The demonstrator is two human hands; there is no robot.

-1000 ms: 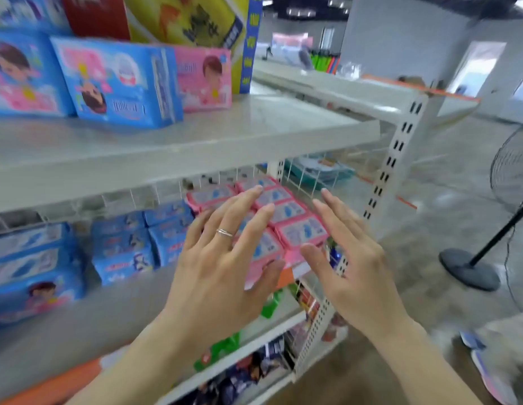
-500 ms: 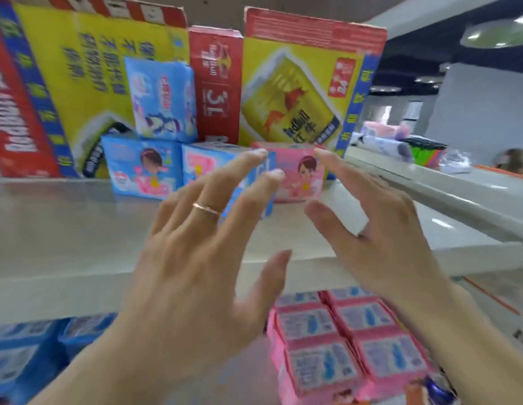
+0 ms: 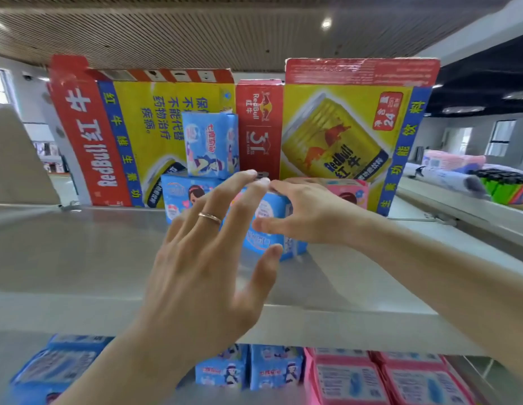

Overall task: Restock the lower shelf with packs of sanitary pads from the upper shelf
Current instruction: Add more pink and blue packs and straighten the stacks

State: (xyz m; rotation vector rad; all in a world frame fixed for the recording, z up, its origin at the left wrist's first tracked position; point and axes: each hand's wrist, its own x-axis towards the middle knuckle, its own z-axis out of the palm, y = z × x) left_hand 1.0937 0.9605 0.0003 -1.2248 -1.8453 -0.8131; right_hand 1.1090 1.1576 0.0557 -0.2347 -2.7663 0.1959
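Observation:
On the grey upper shelf [image 3: 79, 258] stand blue packs of sanitary pads and one pink pack [image 3: 349, 192]. The nearest blue pack [image 3: 269, 229] sits between my hands. My right hand [image 3: 307, 211] reaches over it, fingers straight along its top and thumb by its front; I cannot tell if it touches. My left hand [image 3: 207, 255], wearing a ring, is spread open just left of and in front of that pack. Another blue pack [image 3: 178, 197] stands behind, with a third [image 3: 210, 144] upright on top. Blue packs [image 3: 248, 369] and pink packs [image 3: 386, 378] fill the lower shelf.
Large yellow and red Red Bull cartons [image 3: 351, 133] stand along the back of the upper shelf. To the right a second shelf unit [image 3: 459, 206] carries folded colourful goods. The left part of the upper shelf is bare metal.
The view has risen from the lower shelf to the upper one. Both hands have moved up and forward, and now flank the nearest blue pack.

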